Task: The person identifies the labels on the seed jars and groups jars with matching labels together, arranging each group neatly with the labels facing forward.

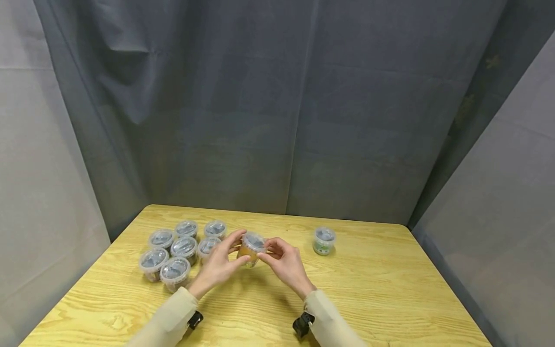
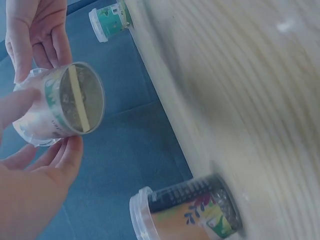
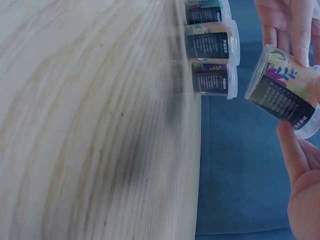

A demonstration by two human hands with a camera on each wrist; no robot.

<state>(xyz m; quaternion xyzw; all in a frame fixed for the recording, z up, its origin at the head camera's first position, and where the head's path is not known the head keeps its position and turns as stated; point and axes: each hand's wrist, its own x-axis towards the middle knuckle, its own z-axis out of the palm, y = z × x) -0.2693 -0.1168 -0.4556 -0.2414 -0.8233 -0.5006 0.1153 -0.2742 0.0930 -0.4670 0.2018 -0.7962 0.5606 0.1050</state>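
Note:
Both hands hold one small plastic tub (image 1: 252,246) between them above the table, its clear lid tilted upward. My left hand (image 1: 220,266) grips its left side with thumb and fingers. On the opposite side, my right hand (image 1: 288,266) pinches the tub with fingertips and thumb. An orange label with a leaf design and a dark text panel (image 3: 282,100) shows in the right wrist view. Seen from the left wrist, the tub's clear base (image 2: 82,97) has a pale strip across it. Left of my left hand stand several similar lidded tubs (image 1: 184,247).
A single tub with a green label (image 1: 323,246) stands apart on the right of the wooden table (image 1: 390,289). Behind the table's far edge hangs a dark grey curtain (image 1: 277,120), with paler sheets (image 1: 490,212) at the sides.

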